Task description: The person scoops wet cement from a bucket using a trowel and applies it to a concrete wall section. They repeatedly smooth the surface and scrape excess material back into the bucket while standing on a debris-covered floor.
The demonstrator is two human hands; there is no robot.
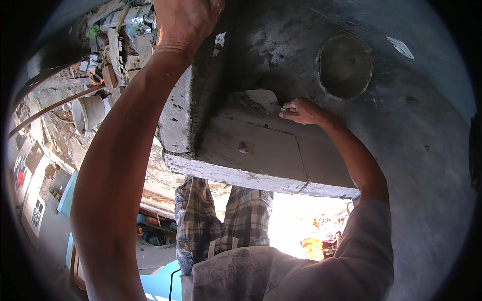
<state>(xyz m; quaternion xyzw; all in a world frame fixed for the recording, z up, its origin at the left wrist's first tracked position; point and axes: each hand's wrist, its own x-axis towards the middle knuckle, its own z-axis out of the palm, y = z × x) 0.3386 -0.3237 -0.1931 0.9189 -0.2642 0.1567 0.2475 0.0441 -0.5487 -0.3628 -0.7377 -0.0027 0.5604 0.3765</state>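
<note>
Grips trowel (pixel 262 100) in right hand (pixel 301 111), closed narrow around the handle. Bends right arm at the elbow, slanting forearm up and leftward from grey sleeve (pixel 369 231). Points blade left, at far side of slab (pixel 261 143), between post (pixel 176 118) and round patch (pixel 345 65). Stretches left arm high, nearly straight, past the post. Raises left hand (pixel 188 20) to upper edge of view, fingers cut off; cannot tell whether wide, narrow or holding anything.
</note>
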